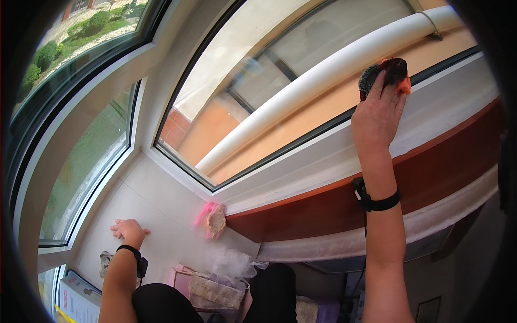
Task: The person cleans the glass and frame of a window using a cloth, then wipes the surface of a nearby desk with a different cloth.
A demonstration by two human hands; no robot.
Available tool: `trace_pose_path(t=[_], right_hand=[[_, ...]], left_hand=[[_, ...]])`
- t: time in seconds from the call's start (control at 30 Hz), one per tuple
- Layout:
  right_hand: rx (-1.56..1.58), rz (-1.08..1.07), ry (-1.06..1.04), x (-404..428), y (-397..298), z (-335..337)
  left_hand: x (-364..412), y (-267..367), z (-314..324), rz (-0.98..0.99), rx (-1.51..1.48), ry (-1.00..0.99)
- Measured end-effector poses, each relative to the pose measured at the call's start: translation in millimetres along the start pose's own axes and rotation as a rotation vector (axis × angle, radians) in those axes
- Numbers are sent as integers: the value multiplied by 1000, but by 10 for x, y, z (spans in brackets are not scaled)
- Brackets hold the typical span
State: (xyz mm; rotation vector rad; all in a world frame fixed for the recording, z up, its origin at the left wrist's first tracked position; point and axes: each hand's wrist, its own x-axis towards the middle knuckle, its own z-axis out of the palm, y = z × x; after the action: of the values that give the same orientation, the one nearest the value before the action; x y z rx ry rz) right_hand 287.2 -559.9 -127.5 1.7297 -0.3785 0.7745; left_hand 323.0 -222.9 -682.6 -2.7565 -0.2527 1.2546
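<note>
My right hand (377, 117) presses a crumpled dark and orange cloth (394, 76) against the lower edge of a large window pane (274, 117), where the glass meets its black seal. My left hand (130, 232) rests on the pale window sill (161, 206) with its fingers spread and nothing in it. Each wrist wears a black strap with a small device. A pink and beige bundle of fabric (215, 220) lies in the sill's corner by the window frame, to the right of my left hand.
Beside my left forearm lies a crumpled grey item (106, 262). A printed box (78, 298) stands at lower left. Near my knees are clear plastic bags (232, 262) and a pink box with folded fabric (216, 290). A reddish-brown wooden ledge (291, 214) runs below the window.
</note>
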Motion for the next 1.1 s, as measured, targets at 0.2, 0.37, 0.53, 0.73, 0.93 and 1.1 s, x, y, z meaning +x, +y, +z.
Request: trace_pose_path(t=[0.2, 0.37, 0.53, 0.73, 0.93, 1.1], right_hand=[[269, -283, -404, -1647, -1624, 112], [436, -661, -673, -2942, -2514, 449], [567, -601, -470, -2365, -2202, 370], [615, -467, -421, -2245, -2286, 378], [341, -944, -796, -3424, -3532, 594], [370, -978, -811, -3429, -3413, 639]], left_hand=[[-61, -117, -87, 24, -6, -19], [-163, 72, -130, 74, 10, -87], [-16, -37, -17, 64, 19, 0], [-9, -105, -61, 11, -4, -37], [-92, 34, -148, 42, -48, -64], [3, 57, 33, 43, -19, 1]])
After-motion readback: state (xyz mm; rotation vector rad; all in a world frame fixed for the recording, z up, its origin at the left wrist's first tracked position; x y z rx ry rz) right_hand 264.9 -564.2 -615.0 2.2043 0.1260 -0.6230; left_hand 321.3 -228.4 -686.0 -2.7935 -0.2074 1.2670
